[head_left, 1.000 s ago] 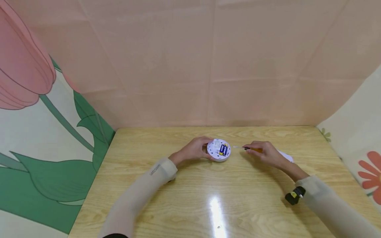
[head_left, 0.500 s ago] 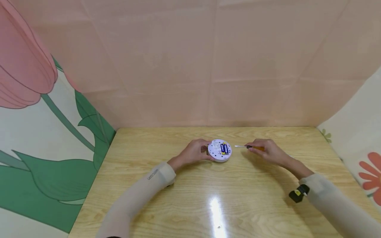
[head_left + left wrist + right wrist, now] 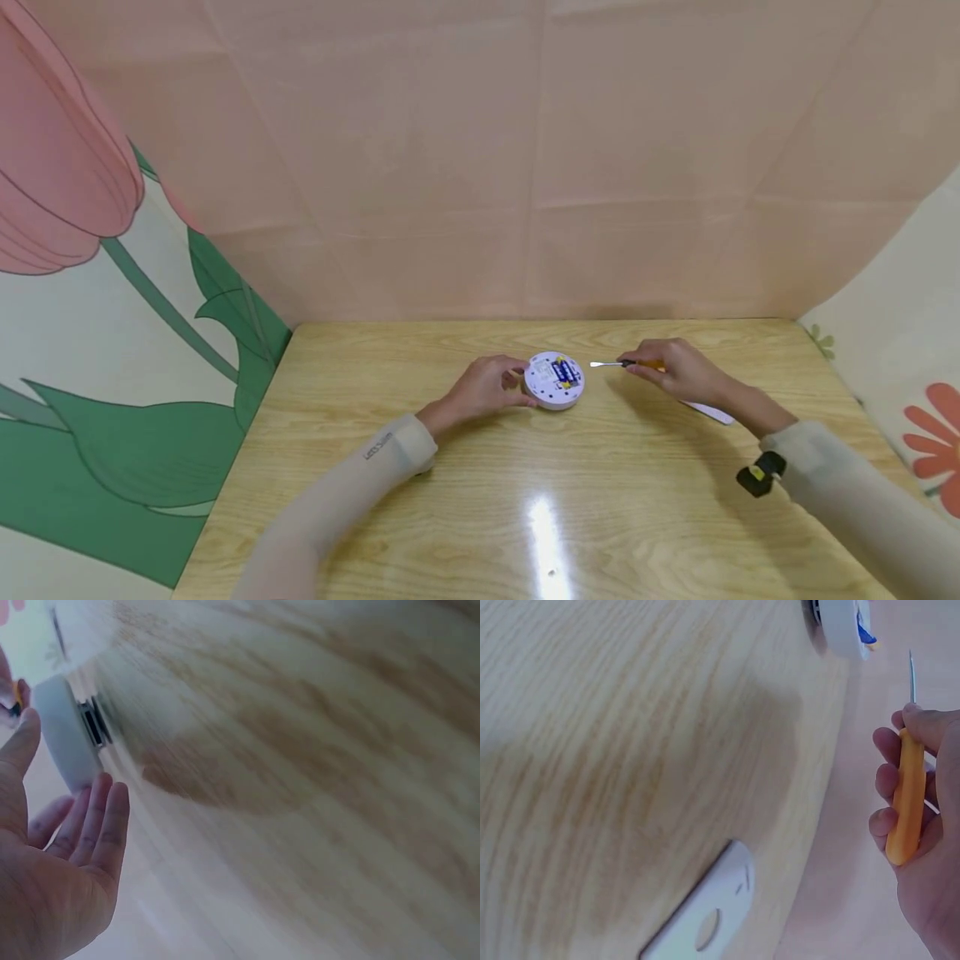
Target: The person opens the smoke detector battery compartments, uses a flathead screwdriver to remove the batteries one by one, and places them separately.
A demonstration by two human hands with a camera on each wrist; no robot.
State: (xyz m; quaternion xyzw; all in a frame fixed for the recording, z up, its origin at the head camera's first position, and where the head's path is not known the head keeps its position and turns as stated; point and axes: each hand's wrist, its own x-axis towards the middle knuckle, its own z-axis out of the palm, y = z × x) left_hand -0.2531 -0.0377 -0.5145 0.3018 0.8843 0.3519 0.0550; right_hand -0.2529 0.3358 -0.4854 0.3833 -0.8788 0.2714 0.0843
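A round white device (image 3: 553, 380) with blue-and-yellow batteries (image 3: 566, 372) faces upward near the middle of the table; its exact kind is unclear. At its left rim, my left hand (image 3: 487, 387) holds it between thumb and fingertips, the palm standing off it. The left wrist view shows the device's pale side (image 3: 67, 735) and dark parts underneath. My right hand (image 3: 678, 371) grips a screwdriver (image 3: 906, 799) by its orange handle. Its metal blade (image 3: 603, 364) points left at the device, with a small gap between them.
A flat white plate (image 3: 705, 915) with a round hole lies on the wooden table (image 3: 480, 500), partly below my right forearm. A pink backdrop (image 3: 525, 167) rises behind the table's far edge. A dark wrist camera (image 3: 761, 473) hangs at my right sleeve.
The device has shifted slightly right and its batteries have turned a little. My left fingers have drawn back toward its rim. My right hand has moved slightly up and right with the screwdriver.
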